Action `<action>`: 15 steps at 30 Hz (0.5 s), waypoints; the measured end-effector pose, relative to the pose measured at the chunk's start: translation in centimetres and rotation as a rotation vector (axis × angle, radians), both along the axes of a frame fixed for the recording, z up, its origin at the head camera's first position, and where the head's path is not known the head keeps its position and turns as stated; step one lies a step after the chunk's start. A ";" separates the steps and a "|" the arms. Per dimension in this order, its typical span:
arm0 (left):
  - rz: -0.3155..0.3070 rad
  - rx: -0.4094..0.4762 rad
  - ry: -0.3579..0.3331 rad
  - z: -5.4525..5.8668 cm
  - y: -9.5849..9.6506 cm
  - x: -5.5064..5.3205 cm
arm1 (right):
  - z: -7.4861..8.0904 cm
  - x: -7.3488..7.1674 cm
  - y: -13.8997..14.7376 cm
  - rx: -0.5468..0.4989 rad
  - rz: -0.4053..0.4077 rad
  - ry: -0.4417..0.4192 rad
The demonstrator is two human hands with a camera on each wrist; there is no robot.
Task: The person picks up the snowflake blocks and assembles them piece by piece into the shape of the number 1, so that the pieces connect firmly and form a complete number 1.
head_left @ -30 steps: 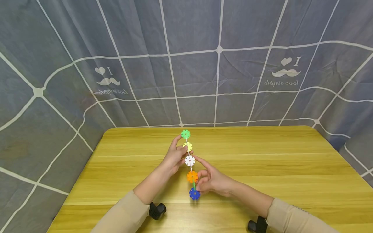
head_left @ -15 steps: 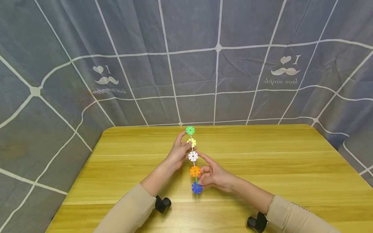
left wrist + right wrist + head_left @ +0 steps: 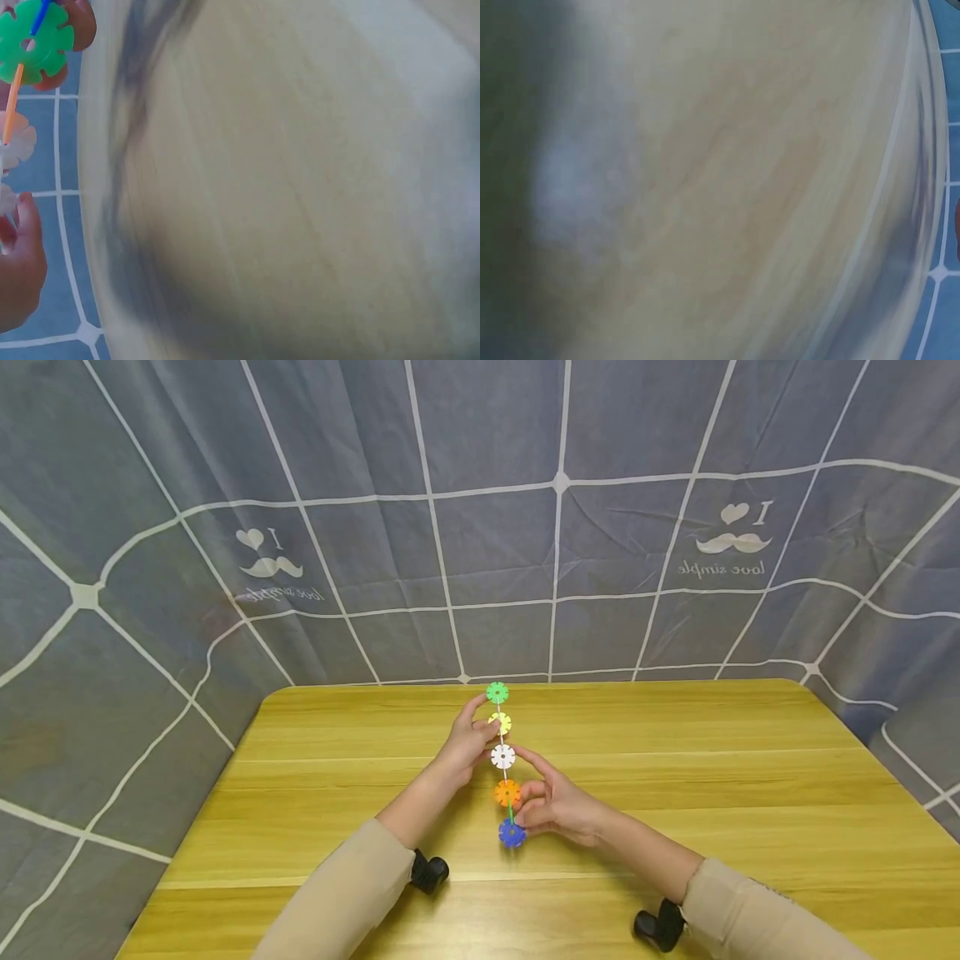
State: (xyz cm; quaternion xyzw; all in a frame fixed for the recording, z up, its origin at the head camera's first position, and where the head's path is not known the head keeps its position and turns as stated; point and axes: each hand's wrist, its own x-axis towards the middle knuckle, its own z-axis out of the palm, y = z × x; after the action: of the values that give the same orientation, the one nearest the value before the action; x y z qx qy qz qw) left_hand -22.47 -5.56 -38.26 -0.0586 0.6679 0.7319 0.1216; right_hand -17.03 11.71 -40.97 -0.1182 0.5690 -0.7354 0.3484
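A chain of notched snowflake discs runs towards me above the table. In the head view it shows a green disc (image 3: 497, 692), a yellow disc (image 3: 500, 723), a white disc (image 3: 503, 757), an orange disc (image 3: 507, 793) and a blue disc (image 3: 512, 833), joined by edge-on discs. My left hand (image 3: 465, 749) pinches the chain at the yellow disc, its index finger reaching up to the green one. My right hand (image 3: 566, 810) pinches the near end by the blue disc, index finger stretched towards the white disc. Another green disc (image 3: 34, 41) shows in the left wrist view.
A wooden table (image 3: 712, 793) lies under both hands. Behind it hangs a grey curtain (image 3: 495, 552) with white lines. Black wrist mounts (image 3: 429, 871) sit under the sleeves. The right wrist view shows mostly blurred tabletop.
Both hands and the chain have shifted slightly right and away from me in the head view. Each hand's hold looks the same.
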 end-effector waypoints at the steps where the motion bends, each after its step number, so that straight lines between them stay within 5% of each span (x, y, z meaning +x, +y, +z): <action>1: -0.002 -0.014 0.001 -0.1 0.0 -0.2 | -0.1 -0.1 0.1 0.002 -0.003 0.000; 15: 0.013 -0.088 -0.051 -1.6 0.0 -2.1 | -0.4 -1.3 0.3 0.093 -0.031 -0.019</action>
State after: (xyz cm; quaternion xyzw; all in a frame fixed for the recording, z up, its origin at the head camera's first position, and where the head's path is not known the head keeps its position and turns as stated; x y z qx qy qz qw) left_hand -24.57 -5.59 -39.82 -0.0867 0.6959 0.7007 0.1312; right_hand -18.33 11.97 -41.33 -0.0861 0.6010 -0.7146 0.3474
